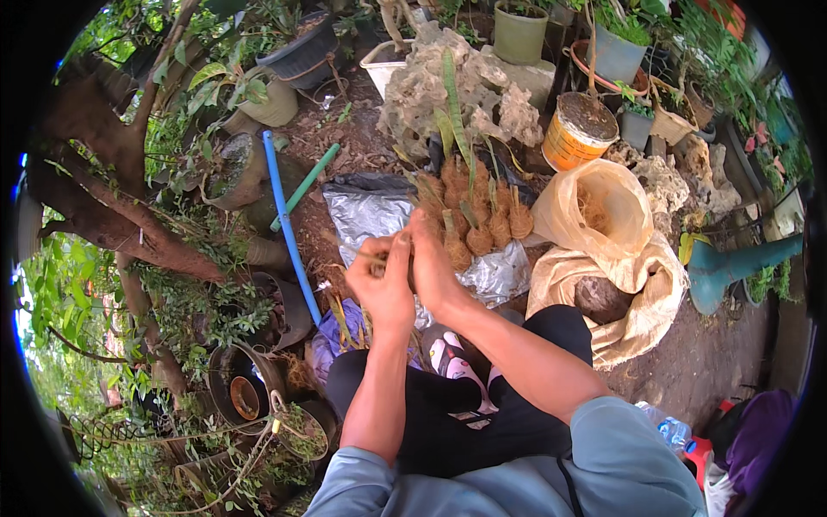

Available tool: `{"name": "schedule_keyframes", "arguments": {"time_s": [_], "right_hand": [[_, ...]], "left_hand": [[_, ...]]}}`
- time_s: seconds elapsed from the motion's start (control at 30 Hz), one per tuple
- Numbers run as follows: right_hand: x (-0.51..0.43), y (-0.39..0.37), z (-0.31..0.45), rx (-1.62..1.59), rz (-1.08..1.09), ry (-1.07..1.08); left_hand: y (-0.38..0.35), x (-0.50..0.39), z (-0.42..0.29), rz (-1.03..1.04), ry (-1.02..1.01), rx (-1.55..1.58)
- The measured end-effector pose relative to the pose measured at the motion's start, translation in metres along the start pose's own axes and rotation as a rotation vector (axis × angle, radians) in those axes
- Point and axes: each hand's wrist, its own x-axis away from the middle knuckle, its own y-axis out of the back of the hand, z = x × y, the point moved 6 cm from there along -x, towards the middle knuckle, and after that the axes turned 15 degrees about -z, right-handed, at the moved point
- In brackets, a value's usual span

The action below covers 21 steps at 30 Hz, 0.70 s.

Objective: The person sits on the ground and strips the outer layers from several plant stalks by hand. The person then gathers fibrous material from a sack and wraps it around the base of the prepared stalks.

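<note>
In front of my knees, my left hand (381,274) and my right hand (433,262) are pressed together. A thin brownish stem or leaf cutting (352,249) pokes out leftward from the curled fingers of my left hand. The straight fingers of my right hand lie against the left, and whatever sits between the palms is hidden. Just beyond, several fibre-wrapped plant balls (479,240) stand grouped on a silver plastic sheet (368,203). Green snake plant leaves (455,97) rise from the group. Left of my legs, more cuttings (339,316) rest on a purple plastic bag (322,352).
To the right are a plastic bag of fibre (555,207) and a woven sack (652,329) holding dark material. A blue pipe (284,220) and a green pipe (313,178) lie left. Rough rock (420,84) and an orange bucket (568,142) stand behind. A water bottle (675,432) lies lower right.
</note>
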Motion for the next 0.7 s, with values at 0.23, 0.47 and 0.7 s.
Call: {"name": "schedule_keyframes", "arguments": {"time_s": [0.23, 0.47, 0.7], "right_hand": [[-0.015, 0.007, 0.017, -0.101, -0.135, 0.054], [-0.006, 0.014, 0.007, -0.310, -0.125, -0.109], [-0.034, 0.046, 0.015, -0.366, -0.301, -0.225]], "left_hand": [[-0.006, 0.002, 0.004, 0.228, 0.256, 0.225], [-0.018, 0.011, 0.000, 0.223, 0.070, -0.054], [-0.025, 0.031, -0.001, 0.398, 0.199, -0.031]]}}
